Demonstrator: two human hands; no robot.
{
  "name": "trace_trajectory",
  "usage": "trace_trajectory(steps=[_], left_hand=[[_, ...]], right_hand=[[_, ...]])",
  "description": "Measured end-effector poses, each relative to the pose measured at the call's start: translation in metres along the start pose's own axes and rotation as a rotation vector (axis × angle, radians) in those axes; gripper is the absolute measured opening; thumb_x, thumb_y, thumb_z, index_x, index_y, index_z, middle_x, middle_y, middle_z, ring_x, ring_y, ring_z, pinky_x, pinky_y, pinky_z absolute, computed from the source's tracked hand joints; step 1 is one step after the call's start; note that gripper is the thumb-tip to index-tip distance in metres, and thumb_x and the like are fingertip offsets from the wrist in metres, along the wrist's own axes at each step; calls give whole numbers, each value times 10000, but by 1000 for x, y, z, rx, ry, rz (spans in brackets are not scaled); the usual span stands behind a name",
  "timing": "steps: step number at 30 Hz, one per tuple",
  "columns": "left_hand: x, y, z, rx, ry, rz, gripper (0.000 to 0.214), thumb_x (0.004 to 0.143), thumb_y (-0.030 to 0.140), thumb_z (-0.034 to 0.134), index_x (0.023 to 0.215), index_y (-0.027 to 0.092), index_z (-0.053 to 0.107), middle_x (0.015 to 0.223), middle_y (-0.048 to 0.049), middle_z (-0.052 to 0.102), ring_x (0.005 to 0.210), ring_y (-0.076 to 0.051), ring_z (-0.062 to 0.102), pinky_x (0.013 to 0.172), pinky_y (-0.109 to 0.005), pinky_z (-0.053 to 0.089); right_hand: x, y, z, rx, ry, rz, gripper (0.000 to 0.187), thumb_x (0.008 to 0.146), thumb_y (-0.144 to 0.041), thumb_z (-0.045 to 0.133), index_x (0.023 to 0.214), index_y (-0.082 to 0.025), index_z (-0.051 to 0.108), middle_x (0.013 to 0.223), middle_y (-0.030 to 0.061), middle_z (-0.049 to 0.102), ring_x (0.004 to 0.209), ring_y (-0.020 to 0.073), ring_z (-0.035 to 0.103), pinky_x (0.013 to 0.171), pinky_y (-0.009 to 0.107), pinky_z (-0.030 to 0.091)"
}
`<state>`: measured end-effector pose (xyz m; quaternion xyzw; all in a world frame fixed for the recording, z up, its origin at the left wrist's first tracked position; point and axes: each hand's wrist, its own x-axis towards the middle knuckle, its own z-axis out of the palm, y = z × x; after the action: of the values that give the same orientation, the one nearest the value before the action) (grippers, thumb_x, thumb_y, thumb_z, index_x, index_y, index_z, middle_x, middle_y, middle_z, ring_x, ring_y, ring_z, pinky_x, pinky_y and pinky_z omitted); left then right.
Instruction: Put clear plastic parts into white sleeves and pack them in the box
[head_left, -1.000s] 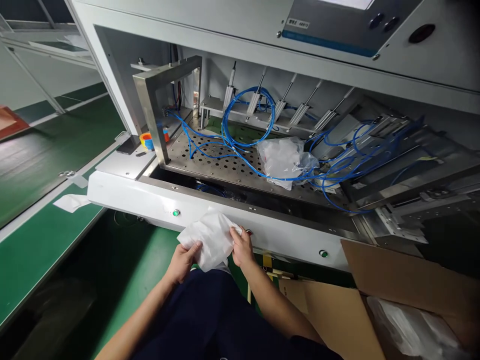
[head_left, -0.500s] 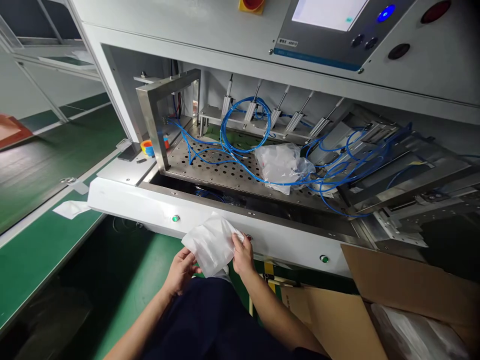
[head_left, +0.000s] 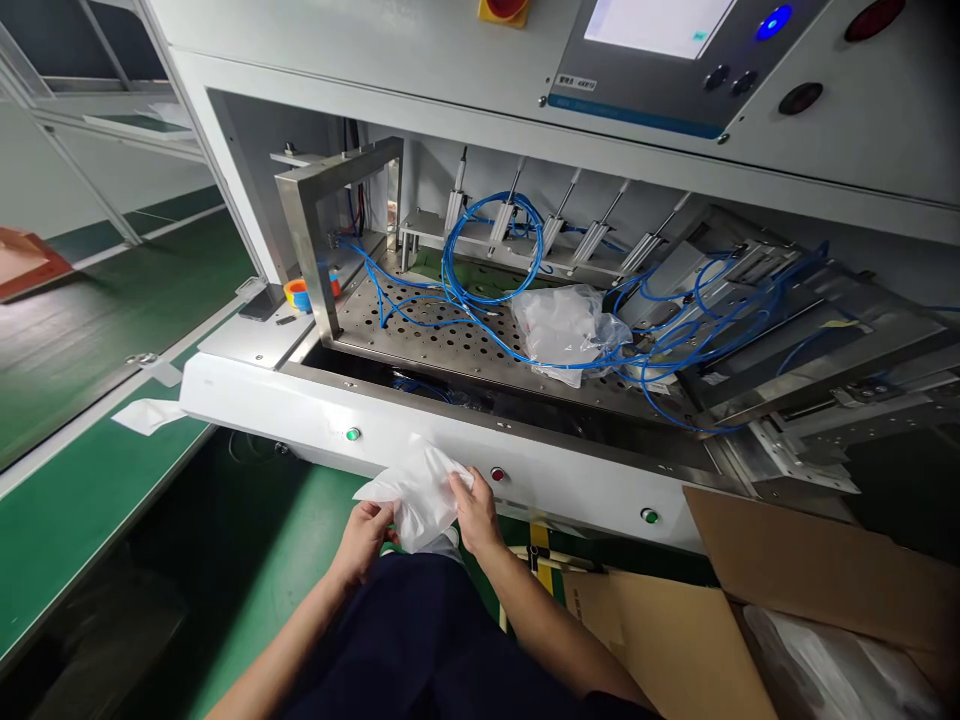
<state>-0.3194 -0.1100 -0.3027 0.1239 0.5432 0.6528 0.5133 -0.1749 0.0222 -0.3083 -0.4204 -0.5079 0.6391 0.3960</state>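
A thin white translucent bag [head_left: 421, 492] is stretched between my two hands, in front of the machine's white front rail [head_left: 262, 400]. My left hand [head_left: 365, 537] pinches its lower left edge. With thumb and fingers, my right hand [head_left: 474, 510] grips its right side. The bag is creased and looks flat; whether anything is inside cannot be told. Just right of my right hand, a red button [head_left: 497, 475] sits on the rail.
Behind the rail, a perforated metal plate [head_left: 420, 340] carries coiled blue tubing [head_left: 446, 265] and a clear plastic bag [head_left: 566, 335] of white pieces. An open cardboard box [head_left: 667, 640] stands at lower right. Another white bag [head_left: 148, 415] lies on the green surface at left.
The bag has become more crumpled and gathered between my hands. My right hand has moved slightly left, uncovering the red button.
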Motion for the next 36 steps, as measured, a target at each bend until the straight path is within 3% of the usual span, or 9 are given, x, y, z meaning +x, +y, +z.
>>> trace_trajectory(steps=[5,8,13,16,21,25,29,32,36], left_hand=[[2,7,-5,45,165,95,649,631,742,910,790,143,720,615,1,593,509,-96,422,480,-223,376],[-2,19,-8,212,221,182,606,673,729,889,709,151,708,645,-48,646,529,-130,490,508,-250,407],[-8,29,8,359,97,289,448,742,593,891,686,177,733,636,-51,656,576,-173,525,545,-273,419],[-8,31,23,374,-26,293,395,769,543,873,704,184,722,657,-30,635,632,-174,515,594,-266,431],[-7,35,29,471,17,329,359,864,484,721,681,186,641,636,-5,540,618,-150,440,586,-259,358],[-5,38,26,582,84,387,269,829,361,712,642,200,606,601,4,538,596,-150,448,592,-267,326],[-2,38,21,597,149,421,43,782,211,724,742,213,708,793,-48,709,720,-201,599,659,-282,409],[-1,35,18,570,205,414,313,756,188,806,1065,229,778,1065,-93,751,901,-252,674,722,-299,487],[-2,24,13,589,130,624,749,780,266,880,1476,231,607,1528,-155,583,1410,-339,550,1147,-400,480]], right_hand=[[3,-3,-7,-67,102,86,544,736,-594,839,1104,-224,688,1044,71,745,905,239,680,724,321,575],[-1,-16,-14,-192,249,-74,539,716,-545,873,1120,-236,694,1192,108,712,1045,261,671,811,348,585],[-28,-51,0,-219,-394,-58,522,814,-538,871,1237,-256,752,1188,95,756,1078,285,712,898,377,583],[-38,-57,16,-219,-551,-23,564,835,-562,861,1299,-260,755,1165,70,776,1080,293,716,943,373,560],[-29,-30,18,-261,-301,-15,515,927,-696,682,856,-197,787,782,47,739,758,227,656,706,307,520],[-14,-18,6,-231,-44,10,535,872,-739,684,810,-211,740,742,54,725,686,222,623,645,316,500],[-5,-29,-5,-323,134,-143,426,884,-652,679,771,-242,702,717,49,692,682,225,594,702,343,499],[-6,-38,-7,-398,75,-308,285,878,-546,720,851,-265,763,829,74,731,820,265,645,857,382,528],[-18,-36,0,-523,-159,-554,132,943,-345,682,937,-278,795,976,91,766,968,274,687,939,382,532]])
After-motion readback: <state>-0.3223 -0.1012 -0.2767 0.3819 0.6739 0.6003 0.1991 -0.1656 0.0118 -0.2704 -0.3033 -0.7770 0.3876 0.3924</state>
